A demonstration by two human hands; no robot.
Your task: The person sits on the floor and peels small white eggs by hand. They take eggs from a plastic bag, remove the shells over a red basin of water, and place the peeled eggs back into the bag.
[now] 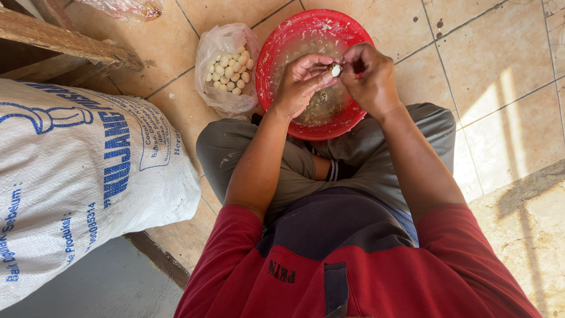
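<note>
Over a red plastic basin on the tiled floor, my left hand and my right hand meet around one small pale egg. Fingertips of both hands pinch it, and bits of shell cling to it. The basin holds cloudy water with shell scraps. Left of the basin lies a clear plastic bag with several small white peeled eggs inside. I sit cross-legged behind the basin in grey trousers and a red shirt.
A large white woven sack with blue print lies at my left. A wooden beam of some furniture runs above it. Another crumpled plastic bag sits at the top edge. Beige floor tiles spread to the right.
</note>
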